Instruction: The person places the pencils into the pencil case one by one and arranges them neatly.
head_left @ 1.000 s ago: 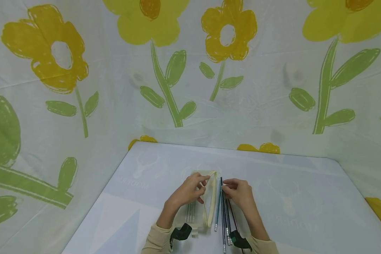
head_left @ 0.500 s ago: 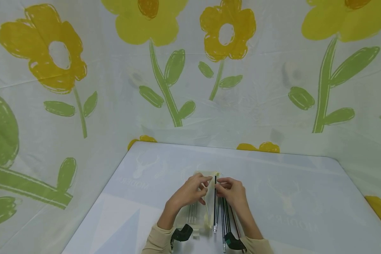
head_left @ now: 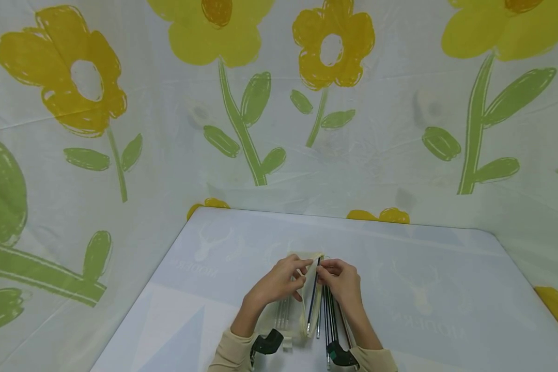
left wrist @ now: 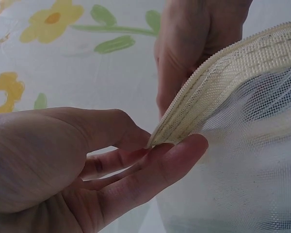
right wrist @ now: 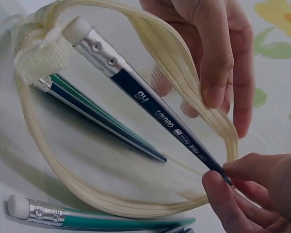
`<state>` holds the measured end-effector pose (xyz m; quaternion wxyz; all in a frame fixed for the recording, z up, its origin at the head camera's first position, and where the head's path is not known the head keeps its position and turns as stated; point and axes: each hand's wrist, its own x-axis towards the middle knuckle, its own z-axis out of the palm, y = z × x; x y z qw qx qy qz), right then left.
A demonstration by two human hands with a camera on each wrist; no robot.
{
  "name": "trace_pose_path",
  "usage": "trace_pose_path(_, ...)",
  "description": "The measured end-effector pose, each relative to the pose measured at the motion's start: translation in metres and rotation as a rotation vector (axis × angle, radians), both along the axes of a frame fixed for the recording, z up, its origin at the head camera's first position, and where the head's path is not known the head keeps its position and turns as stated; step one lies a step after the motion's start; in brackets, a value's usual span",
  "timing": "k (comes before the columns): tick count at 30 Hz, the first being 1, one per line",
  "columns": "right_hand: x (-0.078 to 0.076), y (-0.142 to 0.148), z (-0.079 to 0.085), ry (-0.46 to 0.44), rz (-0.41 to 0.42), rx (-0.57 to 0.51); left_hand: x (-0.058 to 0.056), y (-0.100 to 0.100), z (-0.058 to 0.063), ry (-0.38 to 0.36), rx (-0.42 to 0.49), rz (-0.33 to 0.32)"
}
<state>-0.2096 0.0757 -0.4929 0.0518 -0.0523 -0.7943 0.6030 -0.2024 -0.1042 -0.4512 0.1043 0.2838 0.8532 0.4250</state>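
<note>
My left hand point(head_left: 281, 280) pinches the zipped edge of a cream mesh pencil case point(left wrist: 262, 53), holding its mouth apart. Between the thumb and fingers of my right hand point(head_left: 344, 283) is a dark blue pencil point(right wrist: 150, 104), gripped near the end away from its white eraser. It sits at a slant across the case's opening in the right wrist view. Through that opening, a dark blue pencil and a green pencil point(right wrist: 104, 124) show lower down. Just outside the zip lies another green pencil point(right wrist: 97, 219).
Several dark pencils point(head_left: 327, 325) lie side by side on the table point(head_left: 446, 289), right of the case and partly under my right wrist. Clear tube-like shapes point(head_left: 282, 314) show at the case's left side. A flower-print curtain point(head_left: 353, 129) hangs behind the table.
My right hand has moved left from beside the loose pencils, bringing the dark blue pencil over the case and into its opening. The left hand has stayed almost still on the zipped edge.
</note>
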Motion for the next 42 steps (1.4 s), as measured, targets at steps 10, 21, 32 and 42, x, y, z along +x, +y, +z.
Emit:
trace_pose_path(10, -0.001, -0.001, -0.002, -0.001, -0.004, -0.046, 0.0, 0.0, 0.001, 0.01, -0.026, 0.009)
trace_pose_path(21, -0.002, 0.003, -0.001, 0.007, 0.028, -0.079, -0.001, -0.003, 0.001, 0.004, 0.005, 0.005)
trace_pose_path(32, 0.006, 0.026, 0.011, -0.08, 0.101, 0.394, -0.003, -0.007, 0.001, 0.015, 0.003, 0.013)
trace_pose_path(42, 0.018, 0.034, 0.022, -0.2, 0.16, 0.68, -0.005, -0.012, -0.003, 0.008, 0.012, 0.025)
